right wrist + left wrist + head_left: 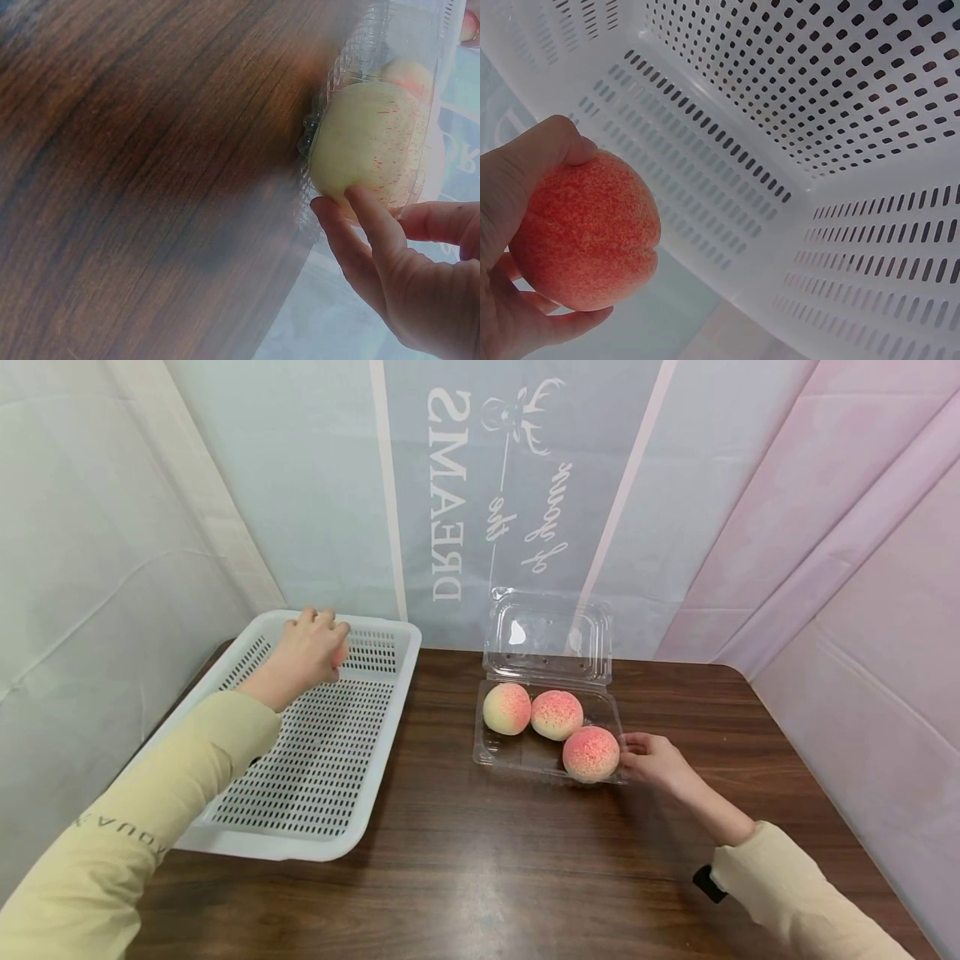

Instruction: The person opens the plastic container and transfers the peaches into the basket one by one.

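Note:
My left hand (303, 652) grips a pink-red peach (589, 229) above the far part of a white perforated plastic basket (408, 693). Thumb and fingers curl round the fruit in the left wrist view. At the right side of a clear plastic clamshell box (517, 764), my right hand (654, 762) pinches the box's edge with thumb and fingertips. Inside the box sit three peaches: one at the left (506, 708), a middle one (557, 715) and a front right one (591, 754) close to my right fingers. The box's lid (549, 635) stands open at the back.
Both containers stand on a dark wood-grain table (480, 860), the basket on the left and the box right of the middle. A grey-blue printed cloth (465, 460) hangs behind the table. Pale cloth walls (885, 543) rise on both sides.

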{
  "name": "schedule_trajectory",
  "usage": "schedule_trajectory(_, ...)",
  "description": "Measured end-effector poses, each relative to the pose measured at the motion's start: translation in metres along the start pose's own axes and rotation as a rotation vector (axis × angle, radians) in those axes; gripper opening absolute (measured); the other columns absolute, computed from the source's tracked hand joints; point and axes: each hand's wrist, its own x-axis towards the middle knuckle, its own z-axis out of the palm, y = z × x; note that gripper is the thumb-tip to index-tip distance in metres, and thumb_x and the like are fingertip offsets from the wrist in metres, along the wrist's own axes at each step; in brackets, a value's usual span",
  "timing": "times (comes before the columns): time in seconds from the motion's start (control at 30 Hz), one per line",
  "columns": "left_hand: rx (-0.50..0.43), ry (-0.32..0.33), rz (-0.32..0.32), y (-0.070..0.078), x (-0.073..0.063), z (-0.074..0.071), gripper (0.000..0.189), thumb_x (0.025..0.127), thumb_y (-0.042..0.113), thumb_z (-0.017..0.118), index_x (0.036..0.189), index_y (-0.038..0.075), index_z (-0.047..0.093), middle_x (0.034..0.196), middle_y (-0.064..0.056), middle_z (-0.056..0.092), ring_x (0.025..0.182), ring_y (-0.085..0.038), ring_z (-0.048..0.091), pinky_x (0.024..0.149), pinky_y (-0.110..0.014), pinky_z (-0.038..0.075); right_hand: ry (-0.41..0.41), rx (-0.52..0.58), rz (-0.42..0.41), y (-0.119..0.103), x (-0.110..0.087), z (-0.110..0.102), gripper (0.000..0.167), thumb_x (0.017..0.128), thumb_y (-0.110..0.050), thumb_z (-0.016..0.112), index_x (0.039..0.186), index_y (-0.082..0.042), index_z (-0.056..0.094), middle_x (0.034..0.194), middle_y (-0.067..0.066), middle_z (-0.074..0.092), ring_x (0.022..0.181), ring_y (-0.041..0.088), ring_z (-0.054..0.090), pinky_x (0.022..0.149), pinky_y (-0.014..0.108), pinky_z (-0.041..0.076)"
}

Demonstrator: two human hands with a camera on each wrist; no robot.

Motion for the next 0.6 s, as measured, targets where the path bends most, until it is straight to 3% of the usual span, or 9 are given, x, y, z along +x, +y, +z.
schedule_trajectory(0.6, -0.03, -0.083, -0.087, -0.016, 0.001, 0.013, 0.056, 0.059, 0.014, 0.08, 0.103, -0.002, 0.049, 0.101, -0.023, 0.045, 0.096, -0.044, 0.04, 0.071, -0.056, 0.041, -0.004, 0.014, 0.001, 0.0, -0.001, 0.0, 0.045, 0.092, -0.008, 0.049, 0.123, 0.022, 0.036, 0.115, 0.037, 0.049, 0.088, 0.019, 0.061, 0.068, 0.028, 0.053)
